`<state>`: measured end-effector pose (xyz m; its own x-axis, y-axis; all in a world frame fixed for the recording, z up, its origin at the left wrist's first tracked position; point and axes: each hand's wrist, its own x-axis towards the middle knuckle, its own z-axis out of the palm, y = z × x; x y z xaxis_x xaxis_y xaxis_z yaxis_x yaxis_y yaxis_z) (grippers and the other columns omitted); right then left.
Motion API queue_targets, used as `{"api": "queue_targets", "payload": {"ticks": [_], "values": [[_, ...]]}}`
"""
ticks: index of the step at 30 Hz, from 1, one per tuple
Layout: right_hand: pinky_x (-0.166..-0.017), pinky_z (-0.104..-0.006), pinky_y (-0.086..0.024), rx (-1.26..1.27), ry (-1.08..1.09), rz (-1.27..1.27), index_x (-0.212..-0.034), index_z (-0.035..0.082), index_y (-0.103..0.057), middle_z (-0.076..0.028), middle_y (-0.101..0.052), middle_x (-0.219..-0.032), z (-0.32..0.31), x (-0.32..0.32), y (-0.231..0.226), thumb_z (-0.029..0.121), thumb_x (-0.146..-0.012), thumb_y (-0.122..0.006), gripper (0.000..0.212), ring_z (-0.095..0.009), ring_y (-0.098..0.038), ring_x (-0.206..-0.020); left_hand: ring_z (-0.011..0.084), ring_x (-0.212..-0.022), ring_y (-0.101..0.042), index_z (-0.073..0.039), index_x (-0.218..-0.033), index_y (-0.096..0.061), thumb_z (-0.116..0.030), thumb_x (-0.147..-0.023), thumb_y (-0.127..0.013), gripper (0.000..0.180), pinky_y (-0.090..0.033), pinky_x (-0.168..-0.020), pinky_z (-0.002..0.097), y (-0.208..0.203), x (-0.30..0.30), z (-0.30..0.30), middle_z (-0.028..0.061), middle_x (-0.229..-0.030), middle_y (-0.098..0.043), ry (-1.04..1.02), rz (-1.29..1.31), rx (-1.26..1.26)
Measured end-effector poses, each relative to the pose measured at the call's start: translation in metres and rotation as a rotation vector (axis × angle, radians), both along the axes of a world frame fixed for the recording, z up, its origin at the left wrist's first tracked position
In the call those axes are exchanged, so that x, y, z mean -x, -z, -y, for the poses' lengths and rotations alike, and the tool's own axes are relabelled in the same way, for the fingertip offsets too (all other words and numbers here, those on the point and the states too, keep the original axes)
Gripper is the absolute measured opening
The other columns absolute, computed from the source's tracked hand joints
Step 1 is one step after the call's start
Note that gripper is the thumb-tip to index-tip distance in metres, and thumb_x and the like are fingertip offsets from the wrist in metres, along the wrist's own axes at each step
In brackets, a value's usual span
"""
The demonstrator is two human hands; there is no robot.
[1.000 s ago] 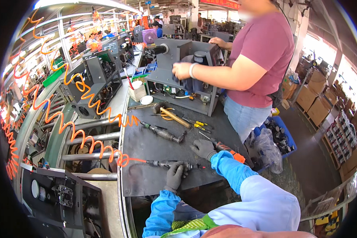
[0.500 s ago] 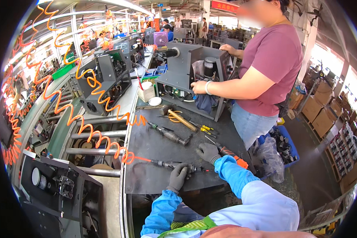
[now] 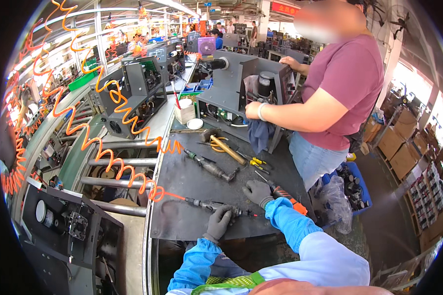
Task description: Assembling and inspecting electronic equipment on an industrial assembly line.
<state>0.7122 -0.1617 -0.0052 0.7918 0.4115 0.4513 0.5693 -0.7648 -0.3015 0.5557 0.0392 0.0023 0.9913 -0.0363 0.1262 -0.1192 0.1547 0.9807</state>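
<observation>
My left hand (image 3: 218, 223), in a dark grey glove, is closed over the body of a pneumatic screwdriver (image 3: 201, 203). The tool lies on the black mat (image 3: 177, 220), joined to an orange coiled hose. My right hand (image 3: 257, 192), gloved too, rests on the mat with its fingers loosely apart and nothing in them. Just right of it lies an orange-and-black power screwdriver (image 3: 289, 198), partly hidden by my blue sleeve. Farther back are a second pneumatic tool (image 3: 209, 166), a hammer (image 3: 227, 150) with a wooden handle, and yellow-handled pliers (image 3: 259, 163).
Across the bench a person in a maroon shirt (image 3: 340, 81) holds a blue cloth (image 3: 259, 135) at a grey machine housing (image 3: 219, 97). Roller conveyor bars (image 3: 114, 181) and another housing (image 3: 64, 223) lie left. Orange coiled hoses (image 3: 101, 156) hang overhead. A blue bin (image 3: 364, 189) stands right.
My view has shifted slightly. My hands stay in nearly the same places on the mat and tool. The other person's hand has risen a little, and the cloth hangs more fully in sight.
</observation>
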Motion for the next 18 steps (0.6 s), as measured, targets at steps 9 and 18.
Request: {"api": "queue_targets", "payload": {"ticks": [9, 18], "values": [[-0.067, -0.0477, -0.047, 0.010, 0.032, -0.018, -0.082, 0.012, -0.059, -0.011, -0.062, -0.078, 0.000, 0.002, 0.003, 0.039, -0.087, -0.062, 0.027, -0.032, -0.062, -0.076, 0.0111, -0.077, -0.061, 0.000, -0.117, -0.060, -0.012, -0.098, -0.055, 0.023, -0.051, -0.068, 0.0267, 0.007, -0.001, -0.002, 0.0046, -0.094, -0.066, -0.002, 0.019, -0.028], [-0.064, -0.0492, -0.049, 0.021, -0.003, -0.010, -0.084, 0.011, -0.056, -0.013, -0.061, -0.077, 0.002, 0.001, 0.001, 0.037, -0.088, -0.060, 0.026, -0.035, -0.063, -0.074, 0.0117, -0.081, -0.062, 0.000, -0.116, -0.062, -0.012, -0.096, -0.057, 0.023, -0.051, -0.071, 0.0276, 0.000, 0.004, 0.001, 0.0054, -0.093, -0.066, -0.040, 0.003, -0.095]]}}
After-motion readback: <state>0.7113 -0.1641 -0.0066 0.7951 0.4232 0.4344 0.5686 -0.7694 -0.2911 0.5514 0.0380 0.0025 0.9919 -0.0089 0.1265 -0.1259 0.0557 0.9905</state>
